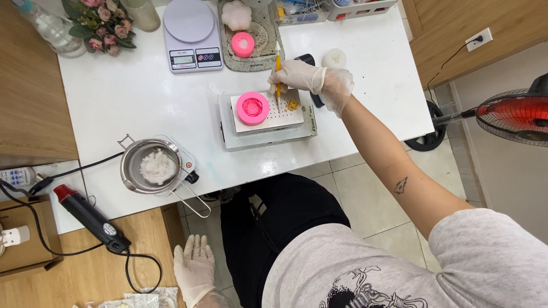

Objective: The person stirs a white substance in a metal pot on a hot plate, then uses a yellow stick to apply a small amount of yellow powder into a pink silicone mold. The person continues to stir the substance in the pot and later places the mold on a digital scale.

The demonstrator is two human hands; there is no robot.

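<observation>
Two gloved hands: our right hand (308, 78) pinches a thin yellow stick (278, 71), tip on the perforated white plate (282, 111) beside the round pink mould (253, 108); our left hand (194, 268) hangs off the glossy bench (131, 97), fingers spread, empty.

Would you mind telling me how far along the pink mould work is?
Done: round pink silicone mould sits on the perforated white plate. In hand: gloved right hand holds a yellow stick tool beside it; left hand hangs idle. Left: white wax flakes remain in the metal pot.
</observation>
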